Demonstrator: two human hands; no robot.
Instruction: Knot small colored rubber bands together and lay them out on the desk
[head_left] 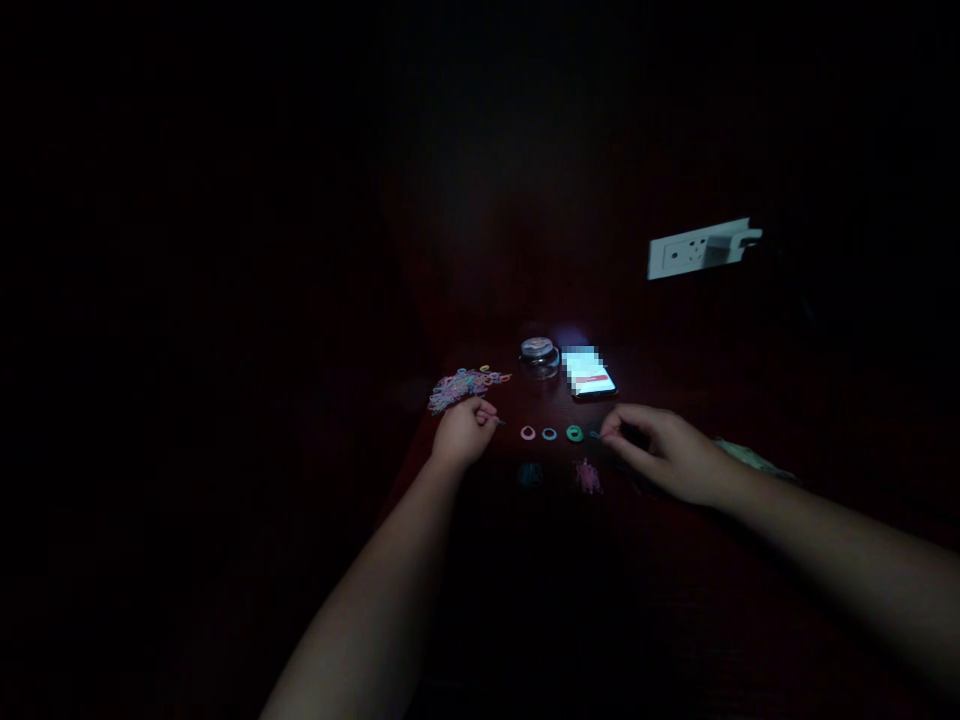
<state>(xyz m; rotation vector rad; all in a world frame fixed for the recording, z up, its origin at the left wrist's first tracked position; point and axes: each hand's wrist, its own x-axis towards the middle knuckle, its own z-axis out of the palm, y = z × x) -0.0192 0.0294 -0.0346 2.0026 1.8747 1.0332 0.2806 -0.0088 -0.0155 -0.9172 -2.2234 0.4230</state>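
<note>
My left hand [466, 432] is closed in a pinch, with a thin greyish tip of something small showing at its fingertips. Just behind it lies a pile of small multicoloured loops [461, 388], which look like small elastic bands. My right hand [660, 450] pinches a small bluish loop [594, 435] between thumb and finger. Between the hands, a pink ring [528, 433], a blue ring [550, 434] and a green ring [574, 433] lie in a row. Nearer me are a dark bluish bunch [530, 474] and a pink bunch [588, 476] of small pieces.
A clear jar with a pale lid [537, 347] stands at the back beside a lit phone [592, 372]. A pale crumpled item [754, 458] lies behind my right wrist. A socket panel [686, 252] with a plug is on the wall. The surroundings are very dark.
</note>
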